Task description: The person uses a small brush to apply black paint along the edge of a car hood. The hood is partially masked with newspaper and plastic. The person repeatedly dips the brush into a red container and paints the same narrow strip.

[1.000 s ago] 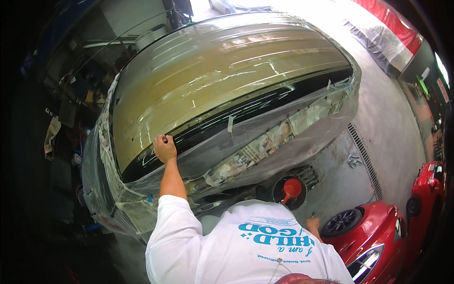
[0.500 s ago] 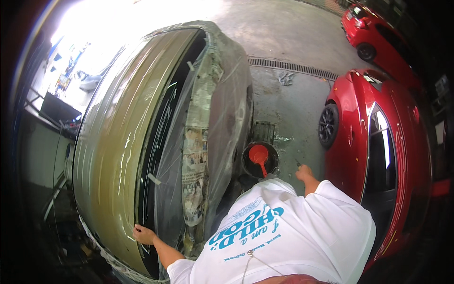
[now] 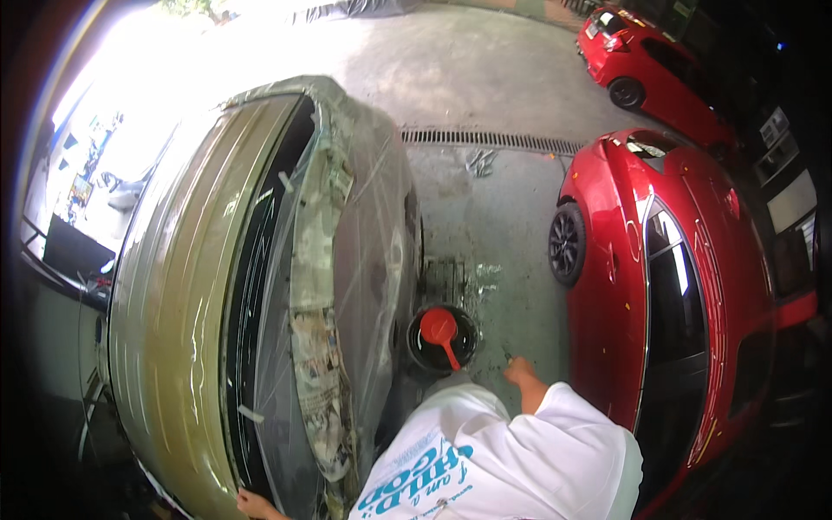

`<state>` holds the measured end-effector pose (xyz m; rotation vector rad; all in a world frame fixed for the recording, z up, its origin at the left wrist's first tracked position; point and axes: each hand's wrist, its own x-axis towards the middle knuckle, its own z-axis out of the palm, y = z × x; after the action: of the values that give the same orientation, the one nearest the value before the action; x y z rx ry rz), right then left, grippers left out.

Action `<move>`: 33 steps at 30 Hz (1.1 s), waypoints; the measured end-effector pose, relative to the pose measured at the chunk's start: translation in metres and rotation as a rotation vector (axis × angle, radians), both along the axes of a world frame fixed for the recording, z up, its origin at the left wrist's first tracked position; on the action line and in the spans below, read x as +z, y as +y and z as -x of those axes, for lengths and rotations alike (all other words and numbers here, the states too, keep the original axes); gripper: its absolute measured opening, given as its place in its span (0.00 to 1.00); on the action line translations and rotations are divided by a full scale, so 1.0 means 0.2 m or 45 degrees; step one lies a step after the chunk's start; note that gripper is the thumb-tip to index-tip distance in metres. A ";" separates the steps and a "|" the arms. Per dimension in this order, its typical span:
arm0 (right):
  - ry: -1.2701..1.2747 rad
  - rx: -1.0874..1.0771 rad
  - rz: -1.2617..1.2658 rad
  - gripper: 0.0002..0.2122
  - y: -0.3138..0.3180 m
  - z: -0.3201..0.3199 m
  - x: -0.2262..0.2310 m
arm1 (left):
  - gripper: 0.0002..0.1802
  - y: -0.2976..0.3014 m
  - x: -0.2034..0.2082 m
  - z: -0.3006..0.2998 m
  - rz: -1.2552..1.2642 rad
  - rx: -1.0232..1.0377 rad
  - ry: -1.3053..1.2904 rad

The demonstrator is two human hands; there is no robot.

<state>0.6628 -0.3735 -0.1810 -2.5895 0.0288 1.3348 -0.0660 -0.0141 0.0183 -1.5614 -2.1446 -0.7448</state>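
The left hand [image 3: 253,503] lies at the lower edge, partly cut off, by the side edge of the gold vehicle roof [image 3: 178,321]; whether its fingers press together or touch the paint I cannot tell. The roof stretches ahead and to the left of that hand, its near end lost in the dark rim. The right hand [image 3: 518,371] has its fingers folded around a small dark object [image 3: 508,354] – too little shows to name it. Left of this grip sits a dark bucket [image 3: 469,351], its contents partly hidden by a red dipper [image 3: 438,327]; to its right, a red car [image 3: 611,260].
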 end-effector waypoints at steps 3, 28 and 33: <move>-0.105 0.116 -0.019 0.23 0.01 0.01 0.00 | 0.25 0.15 -0.11 -0.07 0.015 -0.148 -0.012; -0.514 0.953 -0.308 0.18 0.50 -0.19 0.21 | 0.13 0.08 -0.01 -0.39 -0.295 0.107 -0.102; -0.460 0.722 -0.323 0.23 0.32 -0.17 0.17 | 0.13 0.06 0.02 -0.38 -0.268 0.150 -0.165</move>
<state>0.6971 -0.3093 -0.1466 -2.6606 -0.9280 0.8996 0.0095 -0.0011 0.0226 -1.3003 -2.1464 -1.0197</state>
